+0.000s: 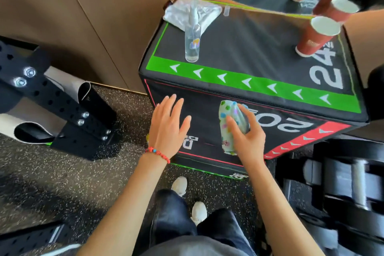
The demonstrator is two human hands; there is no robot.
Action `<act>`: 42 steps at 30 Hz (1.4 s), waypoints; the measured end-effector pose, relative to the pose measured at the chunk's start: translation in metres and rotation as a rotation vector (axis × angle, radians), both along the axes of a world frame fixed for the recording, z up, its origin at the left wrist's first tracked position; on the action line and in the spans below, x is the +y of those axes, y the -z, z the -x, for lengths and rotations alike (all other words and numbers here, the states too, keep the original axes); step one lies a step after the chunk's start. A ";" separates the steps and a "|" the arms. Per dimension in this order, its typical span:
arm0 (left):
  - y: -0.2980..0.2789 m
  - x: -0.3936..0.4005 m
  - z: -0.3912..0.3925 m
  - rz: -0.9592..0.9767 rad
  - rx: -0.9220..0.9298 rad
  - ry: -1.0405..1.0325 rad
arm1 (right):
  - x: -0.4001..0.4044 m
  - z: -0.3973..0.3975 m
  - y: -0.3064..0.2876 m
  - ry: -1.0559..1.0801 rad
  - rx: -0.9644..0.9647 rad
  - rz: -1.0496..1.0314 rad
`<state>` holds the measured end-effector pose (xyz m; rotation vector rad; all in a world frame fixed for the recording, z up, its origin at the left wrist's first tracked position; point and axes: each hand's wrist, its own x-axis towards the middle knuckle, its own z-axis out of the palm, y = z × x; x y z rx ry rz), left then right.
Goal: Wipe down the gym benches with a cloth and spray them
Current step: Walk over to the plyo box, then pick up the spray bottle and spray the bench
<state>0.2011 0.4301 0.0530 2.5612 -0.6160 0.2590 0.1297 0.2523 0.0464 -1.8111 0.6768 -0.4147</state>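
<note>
A black padded gym box [259,52] with green and red arrow bands stands in front of me. My right hand [247,133] grips a pale cloth with coloured dots [227,129] and holds it against the box's front face. To the left of the cloth, my left hand [168,124] is held flat against the same face with fingers straight and spread. A clear spray bottle [192,43] stands upright on the box top near its left front. Behind it lies a crumpled white cloth [180,9].
A red paper cup [315,37] stands at the box top's right side, more cups [340,9] behind it. A black perforated steel rack [52,100] sits on the speckled floor at left. Black dumbbells [349,183] lie at right. A tan wall panel stands behind.
</note>
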 end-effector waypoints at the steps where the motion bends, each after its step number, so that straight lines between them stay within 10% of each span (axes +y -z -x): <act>1: -0.004 -0.002 -0.010 0.011 -0.014 0.013 | -0.001 -0.009 -0.005 0.015 -0.022 0.007; 32: -0.048 -0.085 -0.188 0.730 0.172 0.108 | -0.003 -0.097 -0.038 0.322 -0.170 0.027; 42: -0.056 -0.116 -0.130 0.956 0.573 0.352 | -0.011 -0.042 -0.030 0.548 -0.200 0.023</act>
